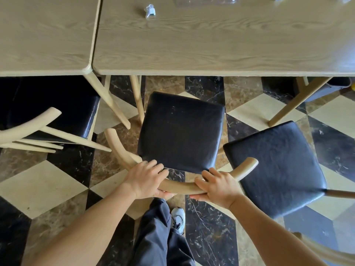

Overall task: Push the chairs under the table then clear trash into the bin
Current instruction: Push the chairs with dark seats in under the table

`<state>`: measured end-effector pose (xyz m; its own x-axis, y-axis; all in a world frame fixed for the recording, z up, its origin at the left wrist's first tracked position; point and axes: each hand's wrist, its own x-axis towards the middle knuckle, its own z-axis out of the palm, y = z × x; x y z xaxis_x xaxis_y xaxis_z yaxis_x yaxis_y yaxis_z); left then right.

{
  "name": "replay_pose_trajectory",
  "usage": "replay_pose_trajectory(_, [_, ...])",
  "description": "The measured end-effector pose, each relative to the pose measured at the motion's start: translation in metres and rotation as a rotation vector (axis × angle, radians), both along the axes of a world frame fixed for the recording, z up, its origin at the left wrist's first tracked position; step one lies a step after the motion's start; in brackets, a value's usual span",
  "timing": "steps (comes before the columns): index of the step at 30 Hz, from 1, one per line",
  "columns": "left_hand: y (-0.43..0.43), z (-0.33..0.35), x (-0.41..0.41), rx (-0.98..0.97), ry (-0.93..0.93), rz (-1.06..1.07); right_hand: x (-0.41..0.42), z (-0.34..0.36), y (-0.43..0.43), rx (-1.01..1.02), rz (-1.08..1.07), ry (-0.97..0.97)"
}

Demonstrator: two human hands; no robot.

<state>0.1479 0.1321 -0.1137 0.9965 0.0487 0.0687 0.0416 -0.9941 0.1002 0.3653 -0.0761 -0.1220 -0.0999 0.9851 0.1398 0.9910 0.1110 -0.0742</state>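
Middle chair stood in front of the right table, black seat fully outside the table edge, not yet under. Left hand and right hand both gripped its curved wooden backrest, fingers curled over the top, thumbs underneath, hands near each other on the rail's centre.

Chairs in view: 3. Left chair was mostly tucked under the left table, seat partly hidden by the tabletop, backrest sticking out. Right chair sat just beside the middle one, well out from the table, seat corner close to the middle chair's backrest end.

Tables: 2, butted edge to edge with a thin seam between.

Trash on the right table: 1 crumpled wrapper near the far side, 1 clear plastic piece at the top edge, and more scraps cut off at the top right corner, count unclear.

Floor was patterned marble tile. One shoe and a dark trouser leg showed below the hands.
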Motion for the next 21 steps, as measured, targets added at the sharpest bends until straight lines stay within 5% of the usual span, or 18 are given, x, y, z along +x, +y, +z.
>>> replay_pose_trajectory(21, [0.091,0.001,0.080,-0.043,-0.007,0.084,0.090,-0.002,0.100,-0.103,0.013,0.026])
